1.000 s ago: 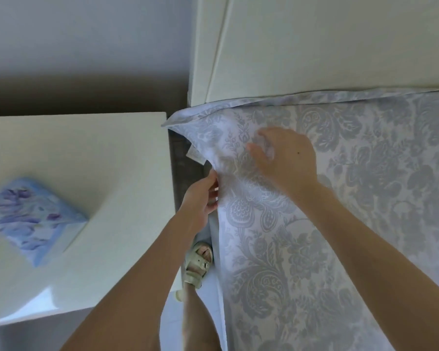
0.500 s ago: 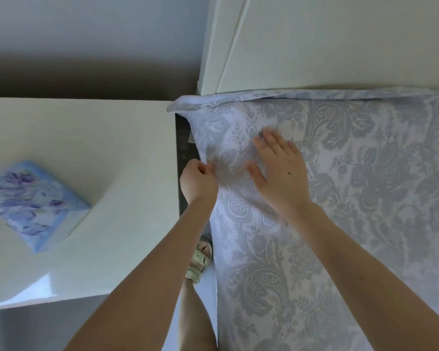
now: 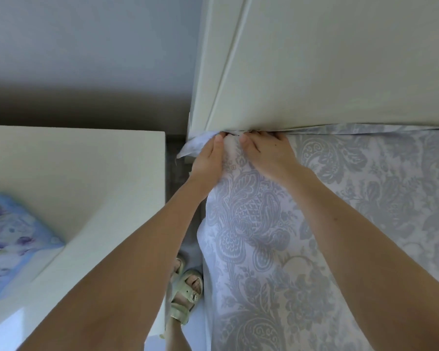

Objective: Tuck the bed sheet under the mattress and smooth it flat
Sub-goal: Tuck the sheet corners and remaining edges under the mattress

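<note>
Sheet (image 3: 264, 249), one, gripped by left hand (image 3: 208, 160), pressed by right hand (image 3: 269, 153).

Cream headboard (image 3: 340, 59), white nightstand (image 3: 86, 173), grey wall (image 3: 86, 46)

I see the bed sheet (image 3: 390, 186) as matt, creased cloth. Left of it the bedside table (image 3: 86, 173) looks smooth, faintly glossy; the headboard (image 3: 340, 59) matt.

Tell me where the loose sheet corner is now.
Head view, upper centre: the loose sheet corner sticks out just left of the left hand, at the lower-left corner of the headboard, above the gap by the nightstand.
</note>
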{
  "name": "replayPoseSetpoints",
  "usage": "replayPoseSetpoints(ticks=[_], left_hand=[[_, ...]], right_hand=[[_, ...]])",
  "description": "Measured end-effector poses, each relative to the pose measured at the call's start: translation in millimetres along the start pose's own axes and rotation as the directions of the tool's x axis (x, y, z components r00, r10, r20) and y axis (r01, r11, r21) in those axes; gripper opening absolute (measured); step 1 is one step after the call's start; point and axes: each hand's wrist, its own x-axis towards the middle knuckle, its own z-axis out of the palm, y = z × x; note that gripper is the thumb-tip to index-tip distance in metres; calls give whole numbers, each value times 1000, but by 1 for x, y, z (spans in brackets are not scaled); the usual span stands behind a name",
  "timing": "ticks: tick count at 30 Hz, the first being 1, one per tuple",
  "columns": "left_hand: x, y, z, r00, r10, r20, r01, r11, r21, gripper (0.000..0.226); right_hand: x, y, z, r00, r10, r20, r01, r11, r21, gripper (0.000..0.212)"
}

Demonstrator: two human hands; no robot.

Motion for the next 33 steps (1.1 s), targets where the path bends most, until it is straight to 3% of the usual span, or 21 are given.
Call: replayPoseSetpoints(ticks=[2, 4, 9, 12, 21, 26, 29, 31, 33], left_hand=[[7, 7, 4, 988, -152, -2, 150, 978, -146, 41], [16, 7, 3, 981, -189, 32, 192, 956, -223, 44], [19, 3, 3, 973, -227, 52, 233, 955, -183, 59], [15, 7, 4, 970, -233, 70, 241, 958, -155, 54], [12, -1, 6, 957, -285, 58, 291, 928, -232, 67], [-15, 20, 15, 934, -239, 264, 311, 910, -276, 83], [-37, 38, 25, 939, -166, 302, 240, 944, -226, 82], [-56, 55, 32, 933, -130, 335, 197, 965, -174, 83], [-80, 77, 40, 921, -133, 366, 185, 976, -111, 74]], right_hand=[[-1, 1, 3, 1000, -23, -11, 23, 999, -25, 53], [-3, 1, 5, 995, -62, -79, 58, 997, -55, 64], [-12, 4, 6, 948, -86, -306, 120, 988, 93, 60], [-17, 5, 6, 923, -108, -368, 169, 976, 138, 56], [-23, -3, -4, 944, 0, -331, 79, 971, 224, 57], [-45, 2, -46, 949, 50, -310, 52, 949, 311, 54], [-68, 17, -85, 964, 115, -241, 54, 801, 596, 53], [-82, 25, -116, 971, 155, -184, 32, 675, 737, 37], [-91, 37, -148, 962, 186, -198, 3, 722, 692, 18]])
